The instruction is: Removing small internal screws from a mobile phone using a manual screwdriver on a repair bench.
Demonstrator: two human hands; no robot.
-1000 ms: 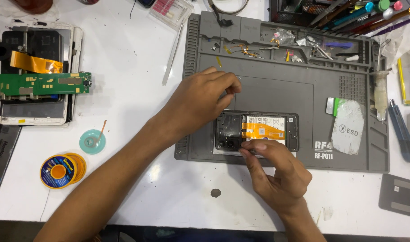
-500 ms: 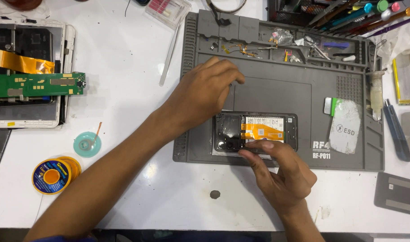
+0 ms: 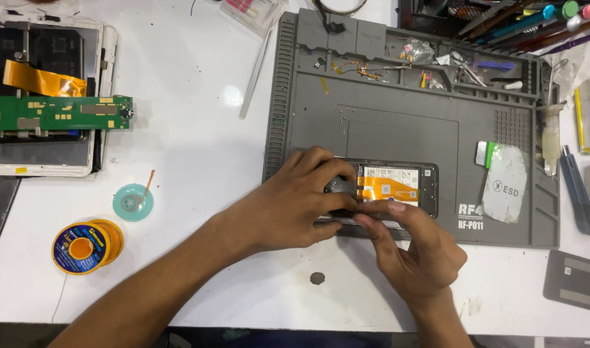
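An opened smartphone (image 3: 398, 188), a flat black rectangle with its back off, lies lengthwise on the lower middle of a grey ribbed rubber repair mat (image 3: 398, 129) on the white desk (image 3: 192, 129). A glossy orange flex ribbon (image 3: 388, 187) crosses its pale battery. The left hand (image 3: 301, 203) lies curled over the phone's left end, fingers pressed down on it. The right hand (image 3: 414, 248) reaches up from below, thumb and forefinger pinched together at the phone's lower edge; whatever they grip is too small to tell. Left of the mat sit a teal solder-wick reel (image 3: 132, 202), a yellow-and-blue wire spool (image 3: 85, 245) and a green circuit board (image 3: 56, 113) resting on a dismantled tablet (image 3: 43, 158).
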